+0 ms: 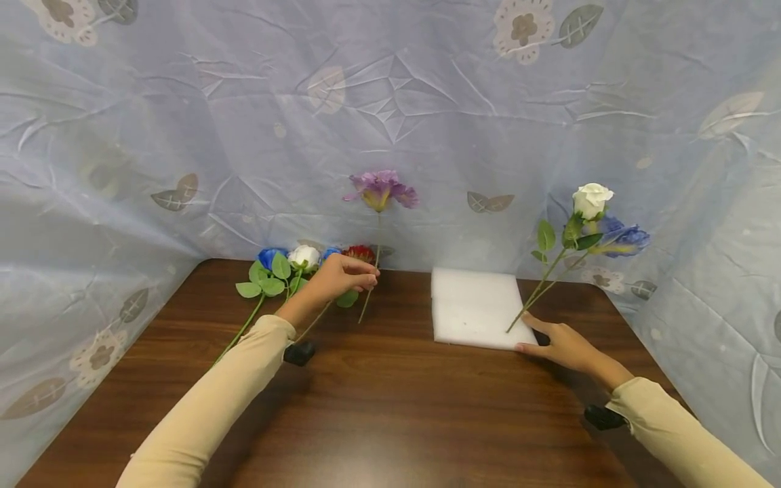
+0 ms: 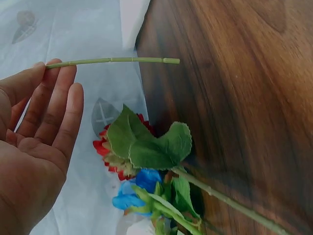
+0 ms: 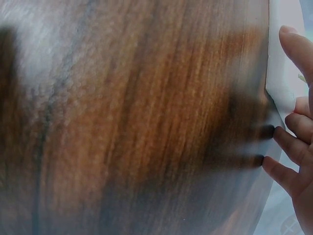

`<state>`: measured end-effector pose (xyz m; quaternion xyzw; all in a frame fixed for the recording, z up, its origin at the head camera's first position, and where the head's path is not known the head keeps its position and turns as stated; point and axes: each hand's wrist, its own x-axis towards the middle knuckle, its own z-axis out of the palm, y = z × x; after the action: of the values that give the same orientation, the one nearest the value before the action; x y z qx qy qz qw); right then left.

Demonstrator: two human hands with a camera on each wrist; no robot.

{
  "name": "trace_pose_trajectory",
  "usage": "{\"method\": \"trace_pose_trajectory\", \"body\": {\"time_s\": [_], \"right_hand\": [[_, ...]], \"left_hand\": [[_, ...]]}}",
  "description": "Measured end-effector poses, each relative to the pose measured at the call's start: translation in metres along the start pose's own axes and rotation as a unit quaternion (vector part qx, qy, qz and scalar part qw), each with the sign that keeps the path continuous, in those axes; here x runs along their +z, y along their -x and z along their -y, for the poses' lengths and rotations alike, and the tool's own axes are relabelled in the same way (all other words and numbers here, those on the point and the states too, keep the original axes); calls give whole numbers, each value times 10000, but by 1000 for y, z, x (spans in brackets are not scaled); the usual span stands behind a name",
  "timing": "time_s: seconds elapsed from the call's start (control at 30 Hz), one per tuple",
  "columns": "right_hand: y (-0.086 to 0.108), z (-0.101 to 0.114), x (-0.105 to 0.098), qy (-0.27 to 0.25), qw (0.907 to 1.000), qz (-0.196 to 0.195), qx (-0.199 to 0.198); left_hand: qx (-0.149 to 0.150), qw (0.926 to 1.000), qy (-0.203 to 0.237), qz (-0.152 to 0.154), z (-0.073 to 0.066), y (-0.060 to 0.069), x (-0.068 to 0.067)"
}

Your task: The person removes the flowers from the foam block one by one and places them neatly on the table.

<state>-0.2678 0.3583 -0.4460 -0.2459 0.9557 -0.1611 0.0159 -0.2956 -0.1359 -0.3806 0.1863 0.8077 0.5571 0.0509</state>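
Near the table's back edge, my left hand (image 1: 338, 279) pinches the thin green stem (image 2: 117, 59) of a purple flower (image 1: 379, 191) between thumb and fingertips. The bloom is up and the stem's lower end hangs above the table. At the right, my right hand (image 1: 566, 347) rests against the right side and front corner of a white foam block (image 1: 472, 306), thumb and fingers spread. In the right wrist view, other fingertips (image 3: 268, 160) touch the table. A white rose (image 1: 592, 201) and a blue flower (image 1: 625, 238) stand tilted to the right, their stems meeting at the block's right part.
Left on the brown table (image 1: 390, 407) lie a blue rose (image 1: 272, 257), a white rose (image 1: 304, 255), a red flower (image 1: 360, 253) and another blue bloom (image 2: 129, 196), with green leaves (image 2: 154, 144). A patterned pale curtain (image 1: 274, 122) hangs behind and at both sides.
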Motion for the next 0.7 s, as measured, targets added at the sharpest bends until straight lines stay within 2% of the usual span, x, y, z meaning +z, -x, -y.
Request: {"method": "trace_pose_trajectory", "body": {"time_s": [0.13,0.3,0.53,0.7], "right_hand": [[0,0,0,1,10000,-3,5],[0,0,0,21,10000,-6,1],[1,1,1,24,10000,-2,7],[1,0,1,31,10000,-6,7]], "left_hand": [[53,9999,-111,79,1,4,-5],[13,9998,8,199,4,6,-8],[132,9987,-421,264,4,12,-9],[192,9984,-412,334,6,15,-11]]}}
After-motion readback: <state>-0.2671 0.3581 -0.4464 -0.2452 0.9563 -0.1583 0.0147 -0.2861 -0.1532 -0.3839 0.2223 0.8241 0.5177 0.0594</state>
